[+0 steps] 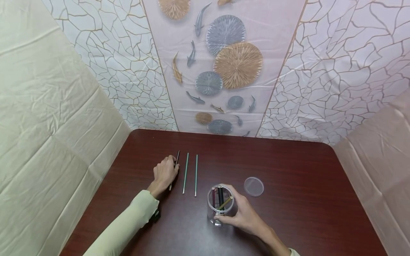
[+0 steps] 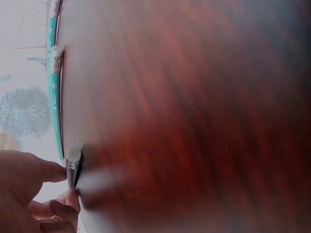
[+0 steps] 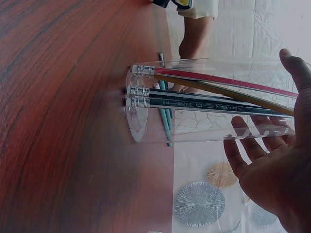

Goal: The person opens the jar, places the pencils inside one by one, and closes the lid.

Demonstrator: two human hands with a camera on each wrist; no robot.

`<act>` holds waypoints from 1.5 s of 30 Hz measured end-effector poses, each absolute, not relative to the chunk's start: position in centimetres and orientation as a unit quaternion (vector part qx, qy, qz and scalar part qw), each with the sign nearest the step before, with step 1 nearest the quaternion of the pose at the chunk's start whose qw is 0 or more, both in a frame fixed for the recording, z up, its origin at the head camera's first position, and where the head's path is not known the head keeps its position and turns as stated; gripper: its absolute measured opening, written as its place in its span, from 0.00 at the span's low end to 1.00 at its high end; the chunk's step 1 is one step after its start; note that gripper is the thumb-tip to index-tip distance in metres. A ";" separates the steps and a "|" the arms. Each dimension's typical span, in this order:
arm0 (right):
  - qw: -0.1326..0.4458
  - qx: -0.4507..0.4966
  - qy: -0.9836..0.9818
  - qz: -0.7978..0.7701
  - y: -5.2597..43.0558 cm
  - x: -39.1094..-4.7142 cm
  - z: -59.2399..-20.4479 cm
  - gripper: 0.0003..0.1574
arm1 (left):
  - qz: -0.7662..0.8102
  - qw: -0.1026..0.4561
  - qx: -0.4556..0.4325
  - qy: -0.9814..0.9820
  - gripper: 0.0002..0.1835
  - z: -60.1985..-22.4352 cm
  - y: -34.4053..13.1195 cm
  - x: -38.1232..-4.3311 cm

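My left hand [image 1: 165, 172] is at the left of the table, thumb and fingers pinching a black pencil [image 1: 177, 159]. In the left wrist view the pencil's white eraser end [image 2: 74, 155] points toward the camera. Two green pencils [image 1: 185, 174] lie side by side just right of it. My right hand [image 1: 245, 213] grips a clear plastic jar [image 1: 211, 214] standing upright. Through the jar wall, in the right wrist view, show a red pencil [image 3: 214, 79], a yellowish pencil [image 3: 206, 88] and two black pencils [image 3: 194, 104], eraser ends down.
A round clear lid [image 1: 254, 186] lies flat on the dark red-brown table [image 1: 298, 170], right of and beyond the jar. Patterned cloth [image 1: 237, 65] hangs behind the table's far edge, and plain pale cloth [image 1: 64, 142] lines the left side.
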State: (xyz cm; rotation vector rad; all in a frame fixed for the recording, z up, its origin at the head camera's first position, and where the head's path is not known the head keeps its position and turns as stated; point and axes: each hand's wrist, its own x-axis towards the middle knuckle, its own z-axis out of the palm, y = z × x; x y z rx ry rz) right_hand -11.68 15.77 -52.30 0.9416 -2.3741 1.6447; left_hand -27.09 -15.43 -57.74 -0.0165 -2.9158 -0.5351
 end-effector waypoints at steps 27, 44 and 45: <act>0.044 0.301 -0.782 0.545 15.8 -11.6 -52.5 0.53 | -0.187 0.192 -0.056 -0.962 0.10 -54.3 -15.8 -26.8; 0.067 0.304 -0.789 0.529 15.7 -11.7 -52.8 0.55 | -0.303 0.291 -0.118 -0.900 0.09 -47.1 -11.8 -23.9; 0.067 0.304 -0.790 0.529 15.7 -11.7 -52.7 0.55 | -0.307 0.295 -0.123 -0.897 0.09 -46.8 -11.6 -23.7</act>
